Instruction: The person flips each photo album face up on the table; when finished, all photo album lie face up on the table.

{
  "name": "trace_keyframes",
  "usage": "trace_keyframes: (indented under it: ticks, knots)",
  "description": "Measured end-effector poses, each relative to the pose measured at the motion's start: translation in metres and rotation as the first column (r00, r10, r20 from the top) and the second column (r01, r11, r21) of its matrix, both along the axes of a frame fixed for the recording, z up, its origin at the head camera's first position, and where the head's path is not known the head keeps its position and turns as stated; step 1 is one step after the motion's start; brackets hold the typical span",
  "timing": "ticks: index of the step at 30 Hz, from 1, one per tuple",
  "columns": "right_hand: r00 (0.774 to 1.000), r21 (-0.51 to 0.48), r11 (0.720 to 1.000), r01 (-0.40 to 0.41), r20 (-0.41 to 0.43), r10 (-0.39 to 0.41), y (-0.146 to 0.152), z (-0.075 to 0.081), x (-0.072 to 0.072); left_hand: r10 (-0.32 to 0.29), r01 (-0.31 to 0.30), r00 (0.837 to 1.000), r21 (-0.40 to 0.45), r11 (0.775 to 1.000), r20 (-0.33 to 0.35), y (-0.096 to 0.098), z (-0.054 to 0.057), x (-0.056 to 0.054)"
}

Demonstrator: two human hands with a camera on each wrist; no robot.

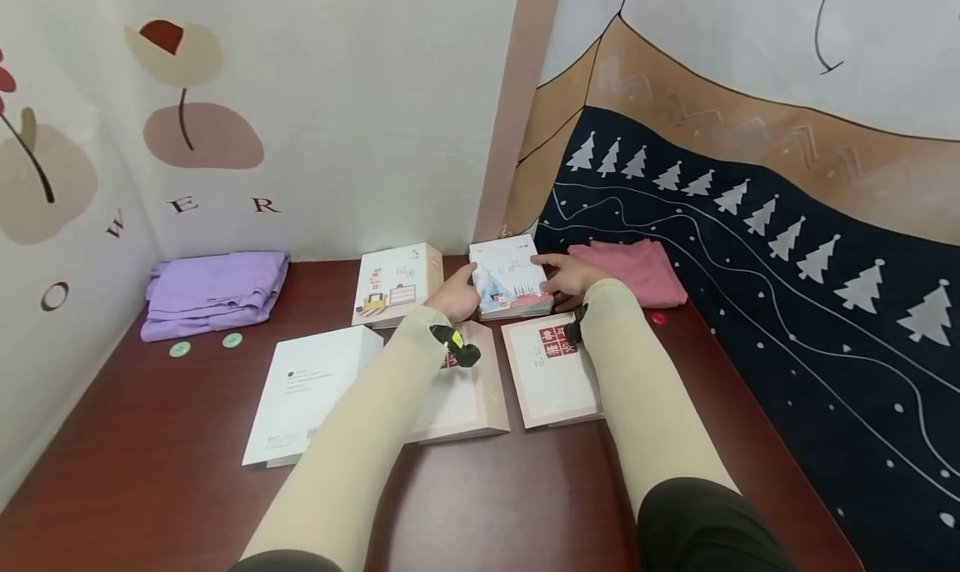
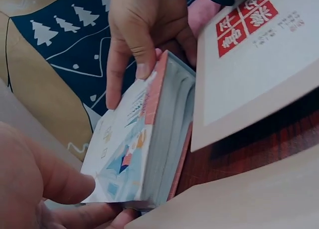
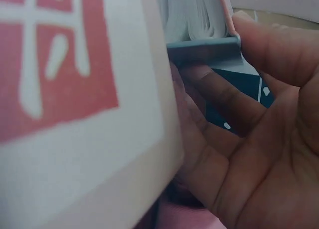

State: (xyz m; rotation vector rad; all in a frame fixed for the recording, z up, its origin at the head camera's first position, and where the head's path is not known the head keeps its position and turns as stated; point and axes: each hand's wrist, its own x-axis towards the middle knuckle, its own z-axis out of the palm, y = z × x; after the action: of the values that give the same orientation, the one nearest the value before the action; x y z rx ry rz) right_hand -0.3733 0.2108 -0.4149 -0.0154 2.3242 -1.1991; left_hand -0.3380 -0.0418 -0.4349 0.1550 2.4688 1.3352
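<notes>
Both hands hold a thick photo album [image 1: 510, 284] with a white illustrated cover, at the back of the table. My left hand [image 1: 455, 295] grips its left side; in the left wrist view the thumb lies on the cover and fingers show underneath. On the opposite side my right hand [image 1: 567, 276] pinches the album, thumb over the cover edge and fingers below the blue-grey spine [image 3: 204, 49]. Left of it lies another illustrated album [image 1: 393, 284]. Two albums with red square prints, one under the left forearm [image 1: 450, 401] and one beside the right forearm [image 1: 547, 388], lie nearer.
A white item with small print [image 1: 315, 388] lies front left. Folded purple cloth [image 1: 213, 293] and two green discs [image 1: 232, 339] are at the far left. Pink cloth [image 1: 633, 272] and a red disc [image 1: 657, 318] lie at right. Printed curtains [image 1: 360, 122] border the table.
</notes>
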Motion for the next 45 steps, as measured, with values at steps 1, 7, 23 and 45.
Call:
trace_keyframes:
  ticks: [1, 7, 23, 45]
  knots:
    - [1.000, -0.011, 1.000, 0.009, 0.008, -0.009, -0.001, 0.001, 0.000, 0.013, -0.013, 1.000, 0.009, 1.000, -0.001, -0.001, 0.000, -0.001]
    - [0.999, -0.044, 0.998, 0.037, 0.024, -0.036, -0.006, 0.006, 0.000, 0.099, -0.108, 0.993, 0.143, 0.984, 0.069, -0.005, 0.000, -0.006]
    - [0.999, -0.009, 1.000, 0.015, 0.036, -0.015, -0.003, 0.003, -0.001, 0.091, -0.110, 0.993, 0.309, 0.945, 0.076, -0.001, 0.001, -0.003]
    - [0.999, 0.047, 0.998, 0.046, 0.000, -0.046, -0.008, 0.001, 0.005, 0.040, -0.057, 0.998, 0.392, 0.918, 0.053, 0.007, -0.008, 0.001]
